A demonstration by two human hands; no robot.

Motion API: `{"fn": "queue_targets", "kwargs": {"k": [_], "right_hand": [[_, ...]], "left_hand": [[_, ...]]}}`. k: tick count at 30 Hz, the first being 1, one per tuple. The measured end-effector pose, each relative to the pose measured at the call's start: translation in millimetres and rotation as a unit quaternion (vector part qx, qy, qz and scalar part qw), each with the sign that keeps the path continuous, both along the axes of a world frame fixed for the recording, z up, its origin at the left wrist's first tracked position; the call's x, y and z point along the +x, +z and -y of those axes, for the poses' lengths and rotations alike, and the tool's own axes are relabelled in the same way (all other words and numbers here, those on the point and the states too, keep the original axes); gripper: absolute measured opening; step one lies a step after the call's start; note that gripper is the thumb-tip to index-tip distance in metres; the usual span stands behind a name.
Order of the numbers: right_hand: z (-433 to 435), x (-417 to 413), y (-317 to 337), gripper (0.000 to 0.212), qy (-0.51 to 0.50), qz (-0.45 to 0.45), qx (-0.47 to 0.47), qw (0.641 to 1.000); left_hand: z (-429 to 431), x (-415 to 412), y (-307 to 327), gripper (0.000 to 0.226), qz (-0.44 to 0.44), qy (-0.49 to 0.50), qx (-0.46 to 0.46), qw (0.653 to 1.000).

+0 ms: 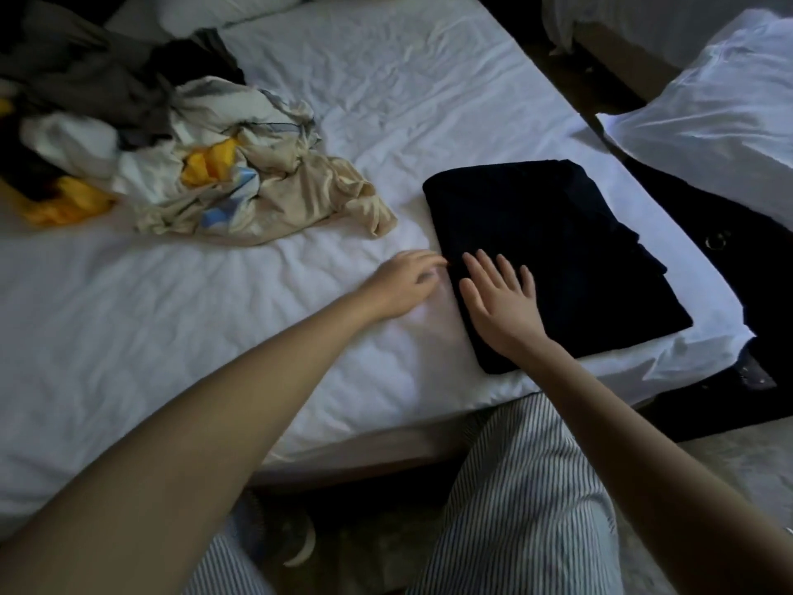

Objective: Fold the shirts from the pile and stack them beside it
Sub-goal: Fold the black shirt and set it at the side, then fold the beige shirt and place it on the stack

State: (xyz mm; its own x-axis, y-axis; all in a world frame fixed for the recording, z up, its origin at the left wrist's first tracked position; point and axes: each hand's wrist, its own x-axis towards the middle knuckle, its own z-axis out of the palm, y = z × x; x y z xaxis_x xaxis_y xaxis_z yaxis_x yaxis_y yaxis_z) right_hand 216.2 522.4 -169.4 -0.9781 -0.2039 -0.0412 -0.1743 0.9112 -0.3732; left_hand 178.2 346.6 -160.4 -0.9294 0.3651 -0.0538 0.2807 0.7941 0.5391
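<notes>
So the white bed point(386, 100) takes up most of the view, with the messy pile point(171, 156) of unfolded shirts (cream, yellow, grey, black) sitting at the far left. Well apart from it, near the right edge of the mattress, lies one dark shirt point(558, 251) folded into a neat rectangle, which looks like the start of the stack.

The person's right hand point(502, 298) lies flat on the near left part of that shirt, fingers straight and spread, gripping nothing. The left hand point(403, 285) rests on the sheet just beside it, fingers loosely bent and relaxed, tips touching the shirt's left edge; it doesn't seem to be pinching anything.

Looks like the smoothing-out step to me. To do it well, press with the flat palm and sweep outward from the middle so no creases get trapped, use the left fingertips to square up that edge, and don't drag hard or the fold underneath will slide open.
</notes>
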Motion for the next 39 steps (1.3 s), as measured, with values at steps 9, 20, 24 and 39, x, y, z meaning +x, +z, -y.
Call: {"fn": "queue_targets", "kwargs": {"k": [9,20,24,39], "right_hand": [[82.8,-14.1,-16.0,0.073,0.113,-0.041,0.046,0.992],[81.4,-15.7,-30.4,0.058,0.094,-0.1,0.038,0.99],[80.8,-16.5,-32.4,0.056,0.093,-0.113,0.046,0.988],[176.6,12.5,19.9,0.054,0.165,-0.234,-0.147,0.947]], "left_hand": [[148.3,13.6,-26.8,0.057,-0.073,0.483,0.125,0.863],[175.0,-19.7,-33.0,0.031,-0.117,0.47,0.01,0.875],[175.8,-9.0,-35.5,0.025,-0.164,0.464,0.084,0.866],[153.1,147.6,6.7,0.036,-0.075,0.133,0.147,0.977]]}}
